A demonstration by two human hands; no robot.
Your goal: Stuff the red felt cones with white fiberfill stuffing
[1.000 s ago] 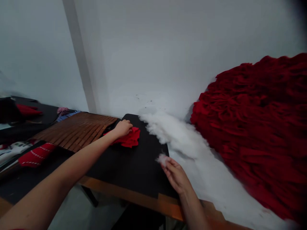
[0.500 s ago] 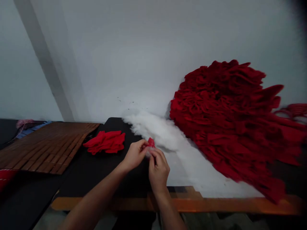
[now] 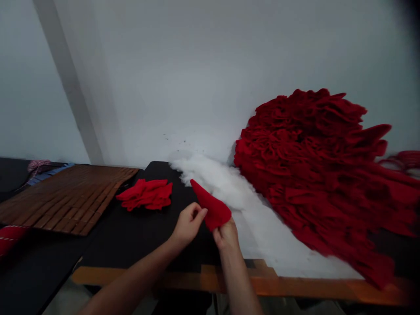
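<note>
A small pointed red felt cone point(image 3: 211, 205) is held up over the white stuffing, its tip toward the upper left. My left hand point(image 3: 188, 224) is closed at the cone's left edge, thumb and forefinger pinching the felt. My right hand point(image 3: 226, 234) reaches into the wide lower opening of the cone and bears it; most of its fingers are hidden inside. Behind the cone lies a heap of fluffy white stuffing point(image 3: 226, 190). To the left, a small stack of red felt pieces point(image 3: 146, 194) rests on the black table point(image 3: 138, 238).
On the right a tall pile of red felt pieces point(image 3: 302, 162) leans against the white wall point(image 3: 197, 78). A brown slatted mat point(image 3: 68, 197) lies at the left, with striped cord point(image 3: 38, 165) behind it. Orange-brown tape point(image 3: 177, 280) runs along the table's front edge.
The white tuft that was between my fingers is out of sight. The red cone now stands fully in view, with my right hand inside its opening. The view has shifted slightly.
</note>
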